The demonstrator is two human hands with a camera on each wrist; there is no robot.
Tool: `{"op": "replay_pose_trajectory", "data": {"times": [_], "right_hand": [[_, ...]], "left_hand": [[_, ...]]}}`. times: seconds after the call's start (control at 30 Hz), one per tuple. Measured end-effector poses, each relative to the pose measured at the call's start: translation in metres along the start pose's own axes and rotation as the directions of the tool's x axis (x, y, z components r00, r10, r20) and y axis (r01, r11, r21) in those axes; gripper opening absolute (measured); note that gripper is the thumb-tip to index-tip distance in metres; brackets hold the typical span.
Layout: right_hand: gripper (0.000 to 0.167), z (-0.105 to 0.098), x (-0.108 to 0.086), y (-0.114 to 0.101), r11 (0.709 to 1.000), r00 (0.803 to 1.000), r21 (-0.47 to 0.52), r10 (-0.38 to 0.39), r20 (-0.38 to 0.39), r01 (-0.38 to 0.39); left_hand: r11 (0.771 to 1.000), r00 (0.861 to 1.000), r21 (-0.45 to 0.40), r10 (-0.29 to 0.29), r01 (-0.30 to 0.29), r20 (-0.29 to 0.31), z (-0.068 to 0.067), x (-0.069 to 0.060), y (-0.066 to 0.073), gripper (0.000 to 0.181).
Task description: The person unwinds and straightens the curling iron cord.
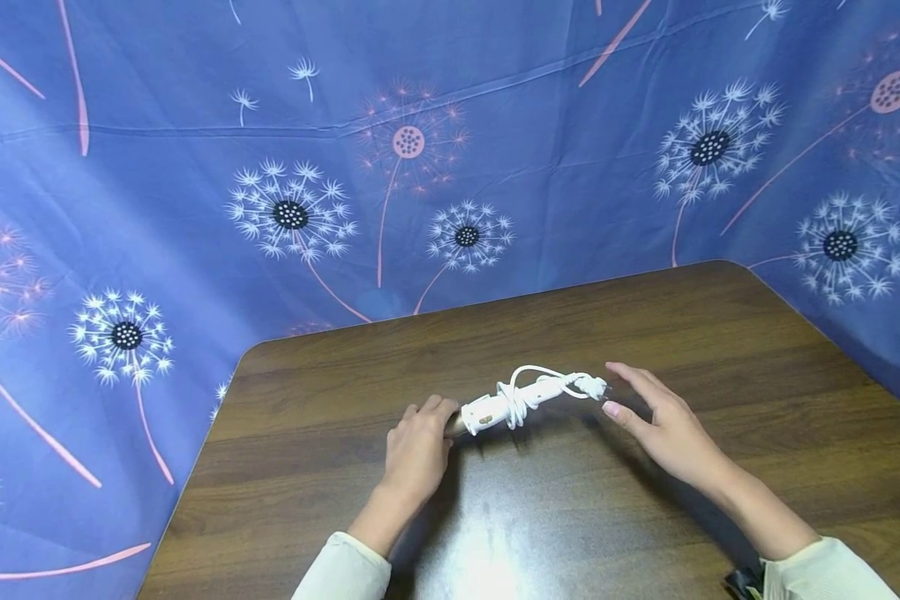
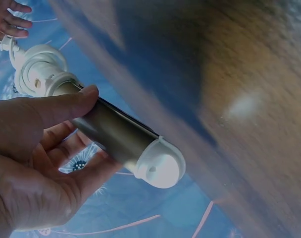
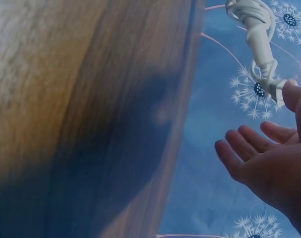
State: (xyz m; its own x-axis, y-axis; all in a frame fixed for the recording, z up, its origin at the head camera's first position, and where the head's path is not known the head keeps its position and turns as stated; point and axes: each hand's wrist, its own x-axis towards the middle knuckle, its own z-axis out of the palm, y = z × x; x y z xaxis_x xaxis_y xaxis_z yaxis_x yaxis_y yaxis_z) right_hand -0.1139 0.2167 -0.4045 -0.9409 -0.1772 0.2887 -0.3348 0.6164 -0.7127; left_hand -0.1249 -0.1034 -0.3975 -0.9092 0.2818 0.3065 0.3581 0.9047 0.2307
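Note:
A white curling iron [image 1: 487,412] with a bronze-coloured barrel [image 2: 113,124] is held above the table. My left hand [image 1: 418,446] grips it by the barrel, thumb on one side and fingers on the other. Its white end cap [image 2: 163,166] sticks out beyond the fingers in the left wrist view. A white cord [image 1: 516,408] is wound round the handle, and its plug [image 1: 591,386] points toward my right hand [image 1: 667,429]. That hand has its fingers extended and thumb spread close to the plug; whether the thumb touches it is hard to tell.
A brown wood-grain table [image 1: 307,508] lies under both hands, with light glare near the front. Behind it hangs a blue cloth [image 1: 540,150] printed with dandelions. A small dark item [image 1: 742,582] shows by the right sleeve.

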Motion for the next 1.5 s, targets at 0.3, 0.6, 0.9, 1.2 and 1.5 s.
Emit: {"op": "replay_pose_trajectory", "data": {"times": [0.3,0.6,0.9,1.2,1.5], "right_hand": [[0.045,0.002,0.003,-0.009,0.993,0.995,0.107,-0.031,-0.098,0.042],[0.037,-0.001,0.009,-0.015,0.875,0.996,0.479,-0.026,-0.086,0.064],[0.031,0.0,0.022,-0.023,0.346,0.974,0.924,-0.208,-0.093,0.162],[0.026,0.0,0.027,-0.029,0.197,0.991,0.978,-0.124,-0.048,0.072],[0.026,-0.003,0.031,-0.036,0.157,0.997,0.985,-0.008,0.071,-0.069]], "left_hand": [[0.999,1.0,-0.044,0.017,-0.018,-0.008,-0.003,-0.003,0.003,0.047],[0.994,0.999,-0.1,0.035,-0.034,0.002,-0.01,-0.004,0.01,0.048],[0.983,0.998,-0.18,0.053,-0.046,0.034,-0.013,-0.004,0.017,0.044],[0.97,0.997,-0.24,0.056,-0.039,0.062,-0.014,-0.004,0.018,0.042],[0.958,0.996,-0.285,0.058,-0.039,0.06,-0.011,-0.005,0.019,0.04]]}}
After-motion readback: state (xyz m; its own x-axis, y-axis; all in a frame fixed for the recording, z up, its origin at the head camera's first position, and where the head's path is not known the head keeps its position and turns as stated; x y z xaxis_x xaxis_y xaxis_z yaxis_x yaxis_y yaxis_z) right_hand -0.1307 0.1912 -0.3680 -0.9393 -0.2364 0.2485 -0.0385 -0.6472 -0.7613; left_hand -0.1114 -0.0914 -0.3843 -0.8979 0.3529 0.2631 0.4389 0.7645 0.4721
